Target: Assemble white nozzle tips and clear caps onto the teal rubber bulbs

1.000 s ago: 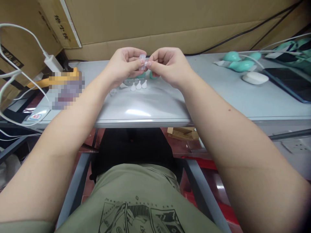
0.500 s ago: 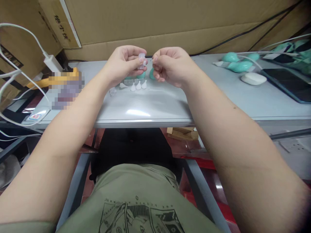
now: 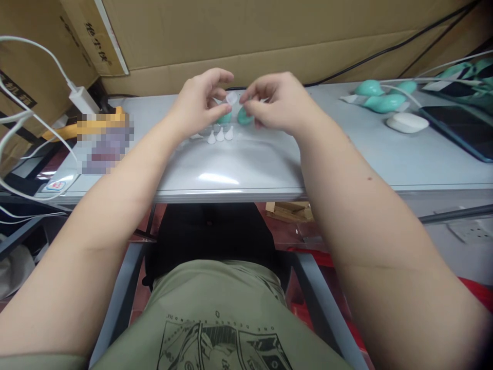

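While the left hand (image 3: 202,100) has the clear plastic piece (image 3: 231,97) between thumb and a bent finger, forefinger well off it, that hold looks thin. The right hand (image 3: 271,100) is just beside it, fingers bent in to a narrow gap; blurred, can't tell if it has anything. Landmark = the row of white nozzle-like pieces (image 3: 220,134) on the surface (image 3: 262,167). Clear plastic piece is beyond the row, near its right end. A teal piece (image 3: 244,117) sits beyond and right of the row, partly hidden by the right fingers.

Risks, my read: smooth plastic, small contact area, so a bump from the right hand could pop it loose and down onto the row. Those look to stand wide end down, tips up; a dropped part or low knuckle could topple them. Teal piece looks rounded, so a brush from the right fingers could roll it.
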Available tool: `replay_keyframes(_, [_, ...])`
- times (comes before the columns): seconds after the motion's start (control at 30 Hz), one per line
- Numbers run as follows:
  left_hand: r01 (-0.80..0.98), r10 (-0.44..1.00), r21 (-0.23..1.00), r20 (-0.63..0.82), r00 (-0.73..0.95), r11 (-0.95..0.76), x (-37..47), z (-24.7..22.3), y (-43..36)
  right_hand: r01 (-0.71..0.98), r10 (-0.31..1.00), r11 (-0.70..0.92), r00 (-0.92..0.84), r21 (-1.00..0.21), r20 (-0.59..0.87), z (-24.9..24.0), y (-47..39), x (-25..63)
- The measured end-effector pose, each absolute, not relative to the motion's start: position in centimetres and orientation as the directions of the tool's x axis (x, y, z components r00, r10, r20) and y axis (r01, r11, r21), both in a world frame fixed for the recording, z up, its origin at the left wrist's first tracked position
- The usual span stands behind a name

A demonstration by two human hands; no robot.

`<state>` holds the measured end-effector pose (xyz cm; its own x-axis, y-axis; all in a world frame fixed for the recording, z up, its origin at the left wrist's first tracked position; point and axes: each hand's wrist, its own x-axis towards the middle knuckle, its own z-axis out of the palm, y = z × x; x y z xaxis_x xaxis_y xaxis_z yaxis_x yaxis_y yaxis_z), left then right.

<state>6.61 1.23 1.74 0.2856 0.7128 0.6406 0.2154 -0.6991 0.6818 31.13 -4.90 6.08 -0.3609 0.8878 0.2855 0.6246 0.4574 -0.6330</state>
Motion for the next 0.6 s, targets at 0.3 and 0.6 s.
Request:
replay_keyframes(0.3, [0.405, 0.721, 0.597, 0.601, 0.345, -0.692, 7.1, 2.0, 1.0, 0.354, 0.878, 0.457, -0.328, -0.816, 0.349, 4.8, -4.4, 30.3])
replay_keyframes(0.6, [0.438, 0.732, 0.590, 0.592, 0.337, -0.678, 7.3, 2.3, 1.1, 0.302, 0.872, 0.488, -0.221, -0.819, 0.438, 3.5, -3.4, 29.9])
